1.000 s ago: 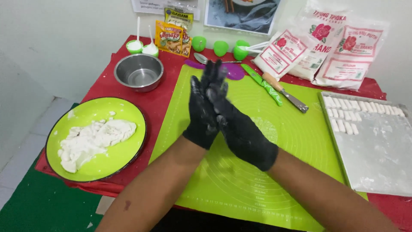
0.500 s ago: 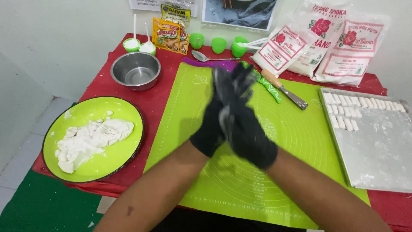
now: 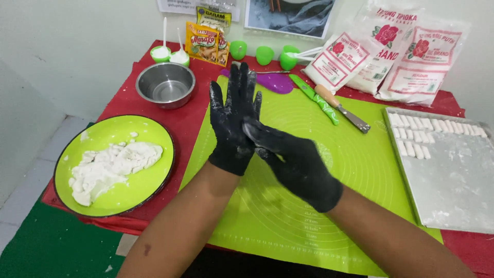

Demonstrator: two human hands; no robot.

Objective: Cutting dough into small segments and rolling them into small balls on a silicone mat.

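Broadly, a table draped in a red cloth [image 3: 195, 121] fills the view, and most of its middle is covered by a lime-green silicone mat [image 3: 350, 170]. On the right lies a floured metal tray [image 3: 453, 180] with rows of small white dough pieces [image 3: 411, 136] along its far and left edges. On the left sits a green plate [image 3: 149, 180] heaped with white dough [image 3: 110, 164]. Beyond the plate stands a steel bowl [image 3: 165, 85], and at the far right corner lean three flour bags [image 3: 386, 51].

Over the mat, both hands wear black gloves dusted with flour. The left hand [image 3: 234, 123] stands upright, fingers straight and slightly spread, palm turned to the right. The right hand [image 3: 296, 162] lies across it, its fingertips pressed flat against the left palm. Whether anything sits between the palms cannot be told; nothing shows there.

Smaller things lie past the hands: a purple scraper [image 3: 275, 82], a green-handled knife [image 3: 314, 98], and a wooden-handled spatula [image 3: 342, 108] just beside it, then seasoning sachets [image 3: 206, 41] and small green cups [image 3: 265, 54] by the wall.
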